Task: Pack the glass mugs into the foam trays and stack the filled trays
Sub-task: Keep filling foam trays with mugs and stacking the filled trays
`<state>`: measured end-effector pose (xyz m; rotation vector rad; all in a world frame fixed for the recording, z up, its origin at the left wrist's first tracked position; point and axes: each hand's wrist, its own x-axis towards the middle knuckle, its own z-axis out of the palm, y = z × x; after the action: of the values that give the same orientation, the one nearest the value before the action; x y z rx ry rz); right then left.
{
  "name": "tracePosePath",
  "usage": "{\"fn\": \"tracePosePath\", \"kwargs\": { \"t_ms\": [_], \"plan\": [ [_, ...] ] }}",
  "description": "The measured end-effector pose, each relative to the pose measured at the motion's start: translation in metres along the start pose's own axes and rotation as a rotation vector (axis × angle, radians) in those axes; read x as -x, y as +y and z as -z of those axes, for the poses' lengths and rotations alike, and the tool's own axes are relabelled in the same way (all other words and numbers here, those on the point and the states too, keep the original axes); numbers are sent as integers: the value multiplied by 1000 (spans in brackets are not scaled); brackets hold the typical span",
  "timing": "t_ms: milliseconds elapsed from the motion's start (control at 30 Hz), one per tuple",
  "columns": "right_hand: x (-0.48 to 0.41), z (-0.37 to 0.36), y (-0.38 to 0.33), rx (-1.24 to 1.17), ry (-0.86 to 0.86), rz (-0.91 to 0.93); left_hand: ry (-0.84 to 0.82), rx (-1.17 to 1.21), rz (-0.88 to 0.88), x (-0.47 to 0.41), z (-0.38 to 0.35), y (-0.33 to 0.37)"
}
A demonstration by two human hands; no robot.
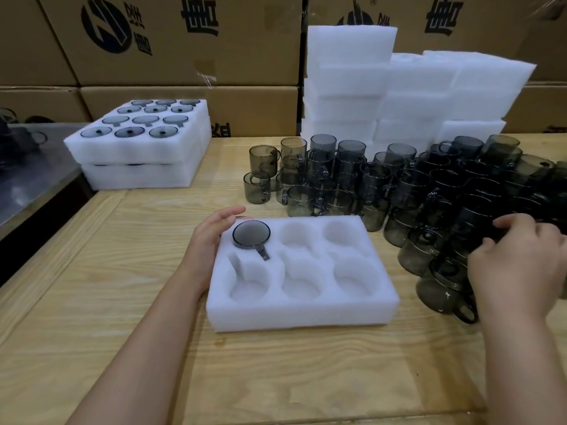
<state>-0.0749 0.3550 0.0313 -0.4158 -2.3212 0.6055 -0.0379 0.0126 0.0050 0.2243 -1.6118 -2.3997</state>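
A white foam tray (306, 311) with several round pockets lies on the wooden table in front of me. One smoky glass mug (251, 235) sits in its far-left pocket, handle pointing toward me. My left hand (211, 237) rests against the tray's far-left corner, fingers apart, holding nothing. My right hand (518, 268) reaches into the crowd of loose grey glass mugs (399, 185) at the right, fingers curled over them; whether it grips one is not clear.
Two filled foam trays (138, 148) are stacked at the far left of the table. Tall stacks of empty foam trays (383, 90) stand behind the mugs. Cardboard boxes (184, 41) form a wall at the back. A metal surface (27, 185) adjoins the table's left edge.
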Motion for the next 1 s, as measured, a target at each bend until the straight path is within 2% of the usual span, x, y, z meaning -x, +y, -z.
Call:
{"fn": "tracePosePath", "kwargs": {
  "t_ms": [167, 400, 567, 667, 733, 1000],
  "plan": [
    [0, 2, -1, -66, 17, -19, -4, 4, 3, 1, -1, 1],
    [0, 9, -4, -296, 67, 36, -22, 20, 13, 1, 1, 1],
    [21, 17, -37, -441, 177, 278, -14, -45, -8, 0, 5, 5],
    [39, 17, -62, -566, 36, 412, 45, -175, -144, -3, 13, 18],
    [51, 15, -76, -646, -69, 496, 12, -281, -249, -2, 12, 28],
    [51, 3, -125, -799, -458, 709, -475, -732, -366, 9, -49, 47]
  ]
}}
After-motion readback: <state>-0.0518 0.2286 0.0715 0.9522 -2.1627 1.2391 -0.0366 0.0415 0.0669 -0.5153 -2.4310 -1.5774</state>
